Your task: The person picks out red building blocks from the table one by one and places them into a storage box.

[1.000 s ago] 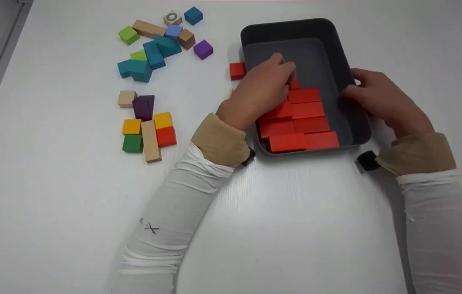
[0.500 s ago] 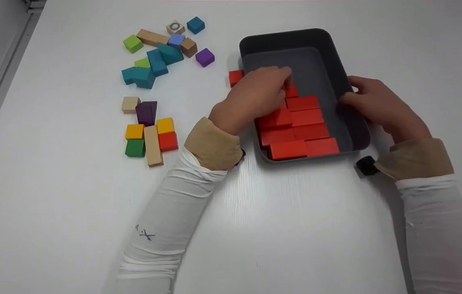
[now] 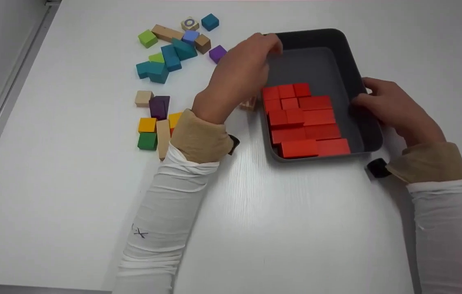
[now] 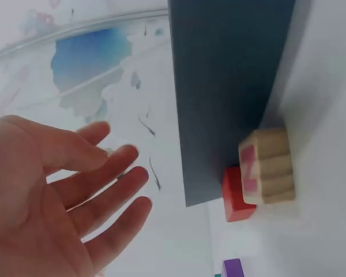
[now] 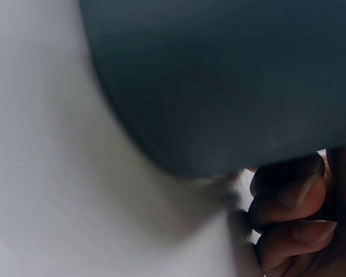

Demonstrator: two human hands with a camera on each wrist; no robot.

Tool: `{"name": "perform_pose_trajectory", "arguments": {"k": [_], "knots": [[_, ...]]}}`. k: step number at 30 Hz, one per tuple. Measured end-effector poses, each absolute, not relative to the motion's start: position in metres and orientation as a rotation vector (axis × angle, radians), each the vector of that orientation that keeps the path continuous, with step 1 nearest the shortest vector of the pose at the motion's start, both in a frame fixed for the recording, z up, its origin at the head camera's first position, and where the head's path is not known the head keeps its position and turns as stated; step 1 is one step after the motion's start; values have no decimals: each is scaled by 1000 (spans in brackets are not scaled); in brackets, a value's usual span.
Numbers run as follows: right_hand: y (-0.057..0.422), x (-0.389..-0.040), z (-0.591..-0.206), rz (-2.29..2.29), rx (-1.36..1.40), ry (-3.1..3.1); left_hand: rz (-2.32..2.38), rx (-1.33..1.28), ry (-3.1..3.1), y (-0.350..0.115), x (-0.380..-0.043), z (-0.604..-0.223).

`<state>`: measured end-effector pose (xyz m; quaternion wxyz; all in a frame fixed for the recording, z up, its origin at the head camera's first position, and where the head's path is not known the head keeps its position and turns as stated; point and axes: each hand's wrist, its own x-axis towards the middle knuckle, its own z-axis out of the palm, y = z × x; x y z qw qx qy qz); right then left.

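My left hand (image 3: 241, 67) hovers by the left wall of a dark grey tray (image 3: 308, 65); in the left wrist view its fingers (image 4: 118, 225) are loosely bent with nothing between them. Red blocks (image 3: 318, 117) fill the near left part of the tray in rows. My right hand (image 3: 394, 106) grips the tray's right wall, thumb on the inner side. Outside the left wall stand a wooden block (image 4: 268, 167) with a pink letter and a red block (image 4: 236, 193), which my left hand hides in the head view.
Teal, green, brown and blue blocks lie scattered at the far left, with a purple cube (image 3: 217, 54) nearest the tray. Closer in, a small group includes a green block (image 3: 147, 141), a yellow block (image 3: 148, 125) and dark purple pieces (image 3: 159, 107). All rest on a white table (image 3: 71, 183).
My left hand has come up off the red blocks and moved left and away toward the tray's left wall, uncovering the rows beneath. My right hand keeps its grip on the tray.
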<state>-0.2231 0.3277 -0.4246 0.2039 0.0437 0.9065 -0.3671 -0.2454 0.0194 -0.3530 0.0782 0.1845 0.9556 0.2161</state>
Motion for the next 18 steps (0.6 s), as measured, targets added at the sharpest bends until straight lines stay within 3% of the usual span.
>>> {"name": "perform_pose_trajectory", "arguments": {"k": [18], "knots": [[330, -221, -425, -1032, 140, 2519, 479, 266, 2812, 9, -264, -386]]}}
